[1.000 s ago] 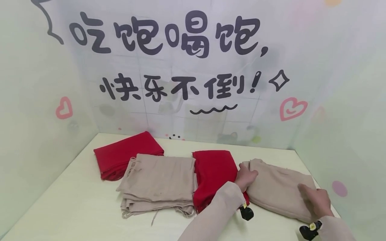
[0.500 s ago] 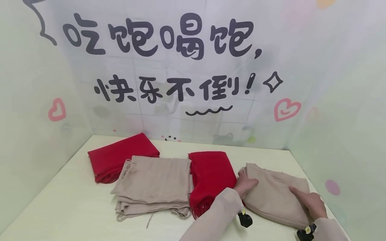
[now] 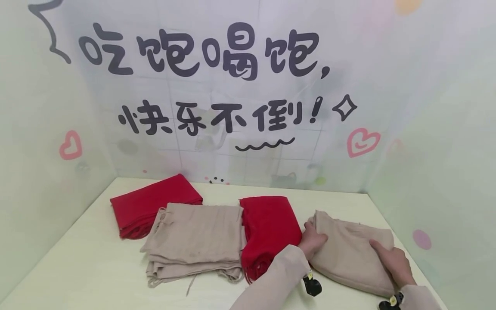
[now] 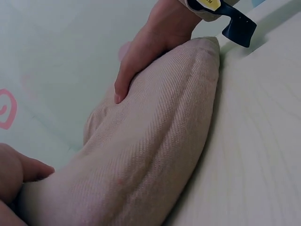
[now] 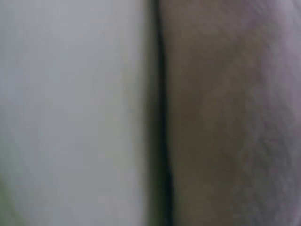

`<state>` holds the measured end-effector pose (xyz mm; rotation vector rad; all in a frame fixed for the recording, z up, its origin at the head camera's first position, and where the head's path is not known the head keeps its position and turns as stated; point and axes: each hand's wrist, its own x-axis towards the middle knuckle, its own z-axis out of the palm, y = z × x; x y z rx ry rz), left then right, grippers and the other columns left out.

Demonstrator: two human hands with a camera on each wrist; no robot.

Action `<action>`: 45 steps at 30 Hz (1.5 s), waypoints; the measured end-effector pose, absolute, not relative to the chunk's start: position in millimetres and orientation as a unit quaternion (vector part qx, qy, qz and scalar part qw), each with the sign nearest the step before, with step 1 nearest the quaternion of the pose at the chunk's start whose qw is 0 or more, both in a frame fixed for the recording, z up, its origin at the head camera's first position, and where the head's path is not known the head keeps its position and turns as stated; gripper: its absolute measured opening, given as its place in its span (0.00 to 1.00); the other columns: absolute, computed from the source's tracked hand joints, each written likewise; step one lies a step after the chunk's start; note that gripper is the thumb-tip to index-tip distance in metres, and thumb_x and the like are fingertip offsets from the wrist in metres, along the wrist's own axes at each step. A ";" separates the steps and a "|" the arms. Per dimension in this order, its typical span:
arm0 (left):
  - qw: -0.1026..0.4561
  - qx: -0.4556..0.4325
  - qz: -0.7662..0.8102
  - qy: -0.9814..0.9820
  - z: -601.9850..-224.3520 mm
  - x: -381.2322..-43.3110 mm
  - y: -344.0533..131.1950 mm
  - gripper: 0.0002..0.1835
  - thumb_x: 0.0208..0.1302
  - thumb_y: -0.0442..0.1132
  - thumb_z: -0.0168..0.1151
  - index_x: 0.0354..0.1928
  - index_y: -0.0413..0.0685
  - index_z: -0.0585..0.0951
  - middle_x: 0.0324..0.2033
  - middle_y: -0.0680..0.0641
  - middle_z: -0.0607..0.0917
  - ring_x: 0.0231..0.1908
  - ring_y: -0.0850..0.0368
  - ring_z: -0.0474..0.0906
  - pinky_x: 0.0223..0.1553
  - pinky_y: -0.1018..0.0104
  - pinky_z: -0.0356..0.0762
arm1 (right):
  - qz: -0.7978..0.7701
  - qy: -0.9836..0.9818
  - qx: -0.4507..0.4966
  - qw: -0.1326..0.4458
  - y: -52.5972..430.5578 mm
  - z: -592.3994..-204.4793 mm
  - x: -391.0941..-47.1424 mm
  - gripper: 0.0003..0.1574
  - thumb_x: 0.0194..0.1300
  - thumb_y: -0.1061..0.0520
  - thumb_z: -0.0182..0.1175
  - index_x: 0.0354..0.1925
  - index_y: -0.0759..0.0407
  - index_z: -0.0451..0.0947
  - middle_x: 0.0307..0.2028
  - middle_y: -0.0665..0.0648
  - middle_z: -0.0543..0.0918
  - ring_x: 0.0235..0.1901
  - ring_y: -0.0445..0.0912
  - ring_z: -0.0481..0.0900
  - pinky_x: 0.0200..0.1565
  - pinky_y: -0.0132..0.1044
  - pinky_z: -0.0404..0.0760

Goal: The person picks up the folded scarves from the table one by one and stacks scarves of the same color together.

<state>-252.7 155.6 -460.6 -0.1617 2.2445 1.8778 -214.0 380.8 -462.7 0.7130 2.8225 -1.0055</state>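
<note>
A folded beige cloth (image 3: 350, 245) lies on the right side of the table. My left hand (image 3: 313, 242) grips its left edge, thumb on top and the other fingers mostly hidden behind the folds. At the opposite edge my right hand (image 3: 393, 261) holds it with the thumb over the top; its other fingers are out of sight. From the left wrist, the thick rounded side of the beige cloth (image 4: 150, 141) appears close up, with the right hand (image 4: 153, 49) pressing into its top. The right wrist view is too blurred to show details.
A folded red cloth (image 3: 269, 228) lies just left of my left hand. Beside it sits a stack of beige cloths (image 3: 197, 234) with loose strings, partly over another folded red cloth (image 3: 153, 204). Walls enclose the pale table (image 3: 97, 267) at the back and sides.
My right hand has shifted slightly inward along the beige cloth, and the cloth's right end is a little nearer the front. Both hands keep hold. The head view has shifted a little.
</note>
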 end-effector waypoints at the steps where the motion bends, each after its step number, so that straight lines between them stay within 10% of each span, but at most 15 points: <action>1: 0.100 -0.052 0.640 0.760 -461.0 -252.5 155.2 0.29 0.52 0.30 0.60 0.57 0.36 0.62 0.44 0.37 0.76 0.48 0.45 0.74 0.50 0.51 0.74 | -0.334 0.913 0.231 0.026 380.4 -463.4 -213.8 0.60 0.63 0.27 0.44 0.54 0.87 0.60 0.42 0.80 0.74 0.34 0.58 0.78 0.34 0.44 0.77; 14: 0.029 -0.030 0.674 0.737 -445.6 -257.6 132.2 0.19 0.55 0.31 0.62 0.47 0.51 0.68 0.38 0.46 0.75 0.38 0.53 0.73 0.37 0.58 0.75 | -0.376 0.906 0.194 -0.023 360.4 -445.5 -229.2 0.52 0.62 0.29 0.49 0.51 0.80 0.65 0.37 0.72 0.77 0.30 0.51 0.77 0.27 0.37 0.74; 45: -0.027 -0.043 0.664 0.746 -415.0 -255.7 39.6 0.30 0.46 0.28 0.57 0.56 0.43 0.62 0.44 0.40 0.77 0.37 0.50 0.72 0.35 0.64 0.70 | -0.470 0.868 0.162 -0.015 277.3 -415.0 -238.7 0.47 0.62 0.31 0.54 0.56 0.72 0.65 0.43 0.67 0.76 0.35 0.49 0.77 0.33 0.37 0.76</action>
